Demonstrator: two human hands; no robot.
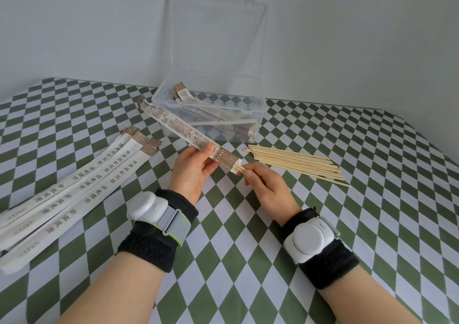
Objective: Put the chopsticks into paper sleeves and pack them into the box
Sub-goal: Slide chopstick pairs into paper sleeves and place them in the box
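- Empty sleeves (74,187) lie flat on the table (323,224), well left of the box (248,111). They are thin paper, probably light and floppy, and likely to buckle if lifted by one end.
- The left hand (192,174), in front of the box, holds the held sleeve (178,127) near its open end, fingers (207,148) curled round it. The far end points toward the box's left corner. A light grip looks wise, since squeezing could flatten the mouth.
- The box stands open, lid upright, with filled sleeves (213,119) inside.
- The right hand (267,189), also in front of the box, pinches a pair of chopsticks (239,168) by the short ends showing at the sleeve's mouth. Stiff, slim wood should push well from there.
- Loose chopsticks (298,163) lie bunched just in front of the box's right corner. They look smooth and prone to roll, and are best picked up mid-length.
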